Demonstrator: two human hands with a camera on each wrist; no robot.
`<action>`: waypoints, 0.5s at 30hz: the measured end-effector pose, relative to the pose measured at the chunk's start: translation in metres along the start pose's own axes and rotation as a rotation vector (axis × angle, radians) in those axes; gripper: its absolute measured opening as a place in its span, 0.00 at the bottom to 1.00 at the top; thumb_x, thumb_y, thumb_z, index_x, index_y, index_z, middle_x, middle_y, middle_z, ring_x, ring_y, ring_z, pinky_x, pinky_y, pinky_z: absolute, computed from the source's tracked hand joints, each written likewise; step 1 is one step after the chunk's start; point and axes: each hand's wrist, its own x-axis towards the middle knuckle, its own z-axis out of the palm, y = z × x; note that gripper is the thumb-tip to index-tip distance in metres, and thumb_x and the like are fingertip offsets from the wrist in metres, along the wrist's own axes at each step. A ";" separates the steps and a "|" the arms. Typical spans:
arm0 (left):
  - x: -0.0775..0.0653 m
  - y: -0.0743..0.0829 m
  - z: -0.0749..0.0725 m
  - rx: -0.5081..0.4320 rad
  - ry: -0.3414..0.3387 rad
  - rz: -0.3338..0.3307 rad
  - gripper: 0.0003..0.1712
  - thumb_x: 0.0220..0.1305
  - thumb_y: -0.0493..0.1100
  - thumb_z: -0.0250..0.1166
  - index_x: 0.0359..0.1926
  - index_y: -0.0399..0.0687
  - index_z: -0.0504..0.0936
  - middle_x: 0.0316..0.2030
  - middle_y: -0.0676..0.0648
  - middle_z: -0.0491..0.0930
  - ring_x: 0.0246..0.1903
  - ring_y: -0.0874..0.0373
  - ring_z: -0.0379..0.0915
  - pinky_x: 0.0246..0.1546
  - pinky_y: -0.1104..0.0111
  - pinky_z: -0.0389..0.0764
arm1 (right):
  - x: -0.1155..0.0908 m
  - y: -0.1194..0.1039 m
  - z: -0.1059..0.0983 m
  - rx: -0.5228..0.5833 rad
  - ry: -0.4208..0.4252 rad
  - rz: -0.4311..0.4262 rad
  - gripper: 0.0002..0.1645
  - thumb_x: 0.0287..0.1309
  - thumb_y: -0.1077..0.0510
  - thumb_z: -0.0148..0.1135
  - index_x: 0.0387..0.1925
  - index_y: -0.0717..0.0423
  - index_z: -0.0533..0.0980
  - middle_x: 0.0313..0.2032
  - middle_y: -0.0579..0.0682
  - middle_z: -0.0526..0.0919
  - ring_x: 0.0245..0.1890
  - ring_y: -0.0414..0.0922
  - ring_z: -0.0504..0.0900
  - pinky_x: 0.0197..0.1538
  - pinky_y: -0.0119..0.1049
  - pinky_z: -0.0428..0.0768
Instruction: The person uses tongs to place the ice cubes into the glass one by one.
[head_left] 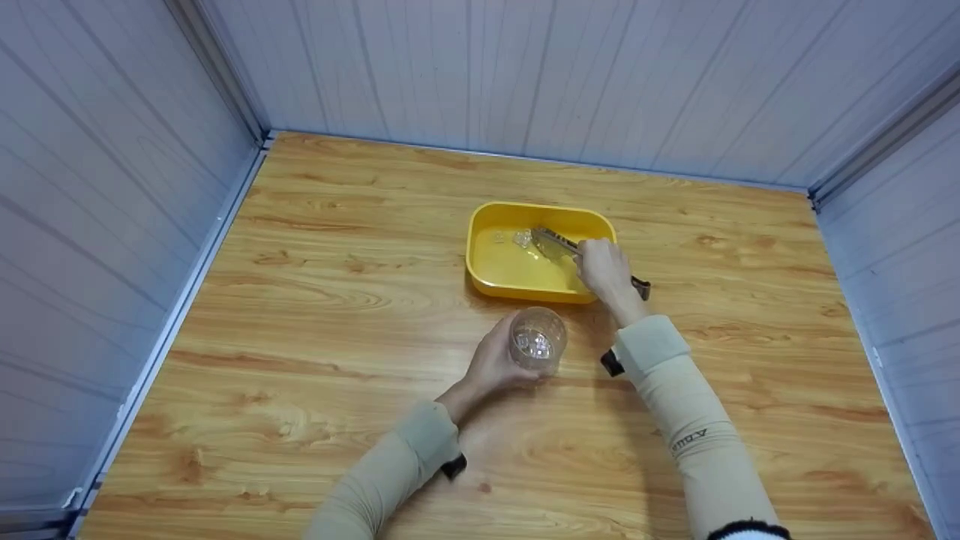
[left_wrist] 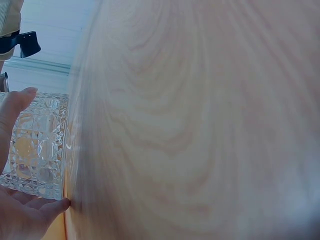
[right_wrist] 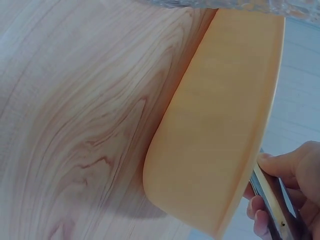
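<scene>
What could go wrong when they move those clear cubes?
A clear cube might slip from the tongs, because the cubes look small and shiny and the right hand steers them only from behind. A dropped cube could miss the glass and land on the table. The glass might also tip if the left hand loosens its grip.

Yellow basin [head_left: 499, 266]: lies flat, slightly right of the head frame's centre. Clear cubes [head_left: 523, 239]: sit inside, toward its upper left. Metal tongs [head_left: 556, 241]: slant into the basin, with tips just beside the cubes, gripped by the right hand [head_left: 604, 268]. Clear patterned glass [head_left: 538, 341]: stands upright below the basin, held in the left hand [head_left: 495, 358].
</scene>
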 end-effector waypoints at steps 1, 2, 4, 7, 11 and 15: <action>0.000 0.000 0.000 0.004 0.000 0.000 0.58 0.23 0.42 0.78 0.61 0.41 0.60 0.56 0.47 0.67 0.56 0.55 0.61 0.58 0.65 0.60 | 0.000 0.000 0.000 -0.002 0.004 -0.004 0.10 0.55 0.61 0.54 0.22 0.63 0.75 0.20 0.55 0.74 0.21 0.49 0.71 0.21 0.45 0.72; 0.000 0.000 0.000 0.005 0.000 0.000 0.58 0.23 0.42 0.78 0.61 0.41 0.60 0.56 0.46 0.67 0.55 0.55 0.61 0.58 0.65 0.60 | 0.000 0.000 0.000 -0.003 0.005 -0.004 0.10 0.55 0.61 0.54 0.22 0.63 0.75 0.20 0.55 0.74 0.21 0.49 0.71 0.21 0.46 0.72; 0.000 0.000 0.000 0.010 0.001 0.003 0.58 0.23 0.42 0.78 0.61 0.42 0.60 0.56 0.46 0.67 0.55 0.55 0.62 0.58 0.65 0.61 | -0.001 0.000 0.000 -0.009 0.001 0.000 0.10 0.55 0.60 0.54 0.22 0.63 0.75 0.20 0.55 0.75 0.21 0.50 0.71 0.22 0.46 0.72; 0.001 0.000 0.001 0.014 0.003 0.007 0.57 0.23 0.42 0.78 0.60 0.42 0.60 0.55 0.47 0.68 0.55 0.55 0.62 0.57 0.65 0.61 | -0.001 0.000 0.000 -0.012 -0.016 0.008 0.11 0.56 0.60 0.53 0.24 0.63 0.75 0.21 0.55 0.75 0.21 0.49 0.71 0.22 0.45 0.72; 0.001 0.000 0.001 0.011 0.005 0.013 0.57 0.23 0.42 0.78 0.60 0.43 0.60 0.55 0.47 0.68 0.55 0.55 0.62 0.57 0.65 0.61 | -0.001 0.002 0.000 -0.012 -0.026 0.008 0.11 0.56 0.60 0.53 0.25 0.63 0.76 0.22 0.54 0.75 0.22 0.49 0.72 0.24 0.45 0.72; 0.000 0.001 0.000 0.008 0.009 0.012 0.56 0.23 0.42 0.78 0.60 0.43 0.61 0.55 0.48 0.68 0.55 0.55 0.62 0.57 0.65 0.61 | -0.004 0.004 0.000 -0.006 -0.023 0.003 0.11 0.56 0.59 0.53 0.26 0.64 0.76 0.23 0.56 0.77 0.24 0.52 0.74 0.26 0.47 0.73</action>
